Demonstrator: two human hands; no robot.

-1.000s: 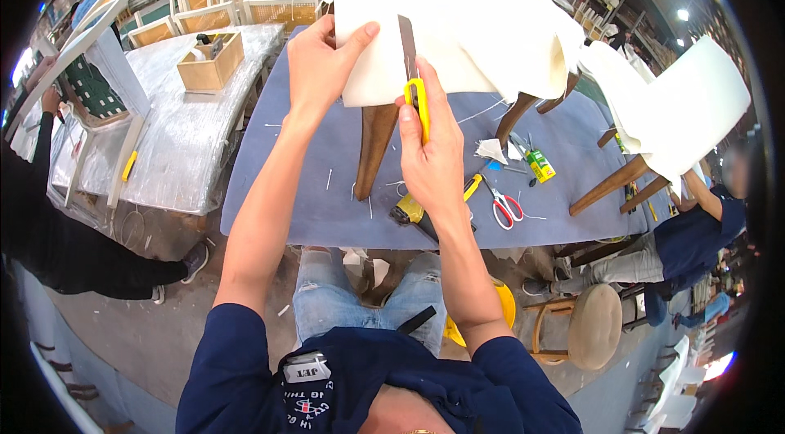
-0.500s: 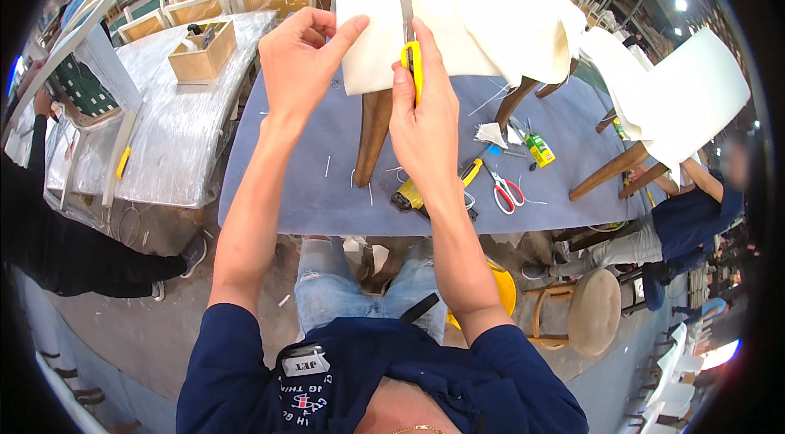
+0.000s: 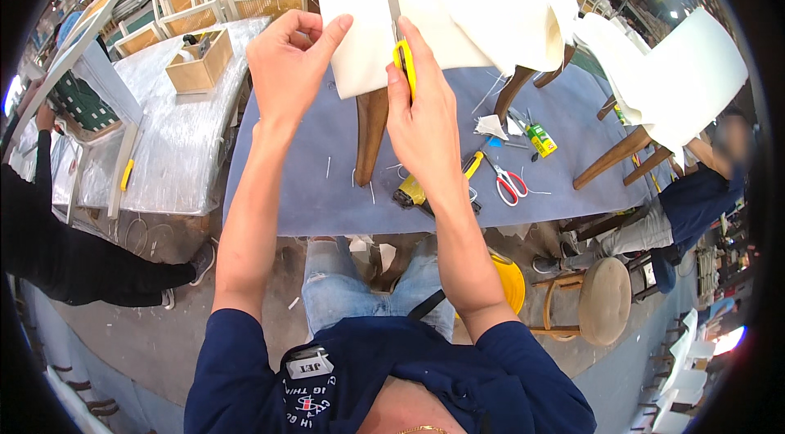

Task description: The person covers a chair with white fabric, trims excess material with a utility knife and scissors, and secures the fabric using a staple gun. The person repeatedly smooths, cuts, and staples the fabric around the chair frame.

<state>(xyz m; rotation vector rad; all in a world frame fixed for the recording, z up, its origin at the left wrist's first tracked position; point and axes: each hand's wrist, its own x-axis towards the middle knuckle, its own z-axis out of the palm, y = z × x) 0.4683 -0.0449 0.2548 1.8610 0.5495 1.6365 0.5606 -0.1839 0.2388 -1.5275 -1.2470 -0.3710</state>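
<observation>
My right hand (image 3: 421, 99) grips a yellow utility knife (image 3: 404, 62), its long blade slid far out over the white cover (image 3: 360, 50). That pale cloth lies over a chair piece, whose brown wooden leg (image 3: 370, 136) shows below the cloth edge. My left hand (image 3: 290, 58) is at the cover's left edge, thumb stretched toward the cloth and apart from the curled fingers, with nothing seen between them. On the blue-grey tabletop (image 3: 302, 197) near my right forearm lie red-handled scissors (image 3: 511, 186), a yellow-and-black tool (image 3: 413, 191), and a green-and-yellow box (image 3: 540, 140).
At right, a white-covered chair (image 3: 691, 78) stands beside a co-worker (image 3: 695, 197). Another person in black (image 3: 65, 246) works at the left by a plastic-wrapped table (image 3: 188, 131) with a wooden box (image 3: 199, 62). A round stool (image 3: 605, 307) stands low at right.
The view has shifted slightly, moving both hands a little left in the picture. The right hand still holds the knife over the cloth. The left hand's pose is nearly unchanged.
</observation>
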